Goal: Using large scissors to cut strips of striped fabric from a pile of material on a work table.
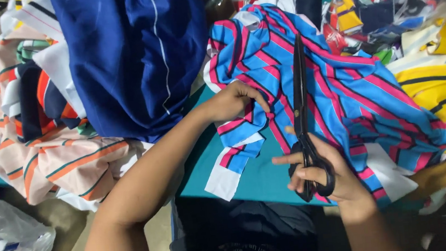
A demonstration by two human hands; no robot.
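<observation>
Right hand [326, 173] grips black scissors [301, 108], blades closed, lying on striped fabric [338, 88] at counter [259, 176] centre. Left hand [234, 100] pinches the fabric's left edge. No cut line visible.

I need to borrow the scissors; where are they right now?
In the head view, the black scissors are right of centre, gripped by the right hand, blades lying over the blue-and-pink striped fabric that the left hand pins down.

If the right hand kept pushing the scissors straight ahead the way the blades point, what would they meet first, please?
Most likely more of the blue and pink striped fabric that the scissors in the right hand already lie over; depth is unclear.
</observation>
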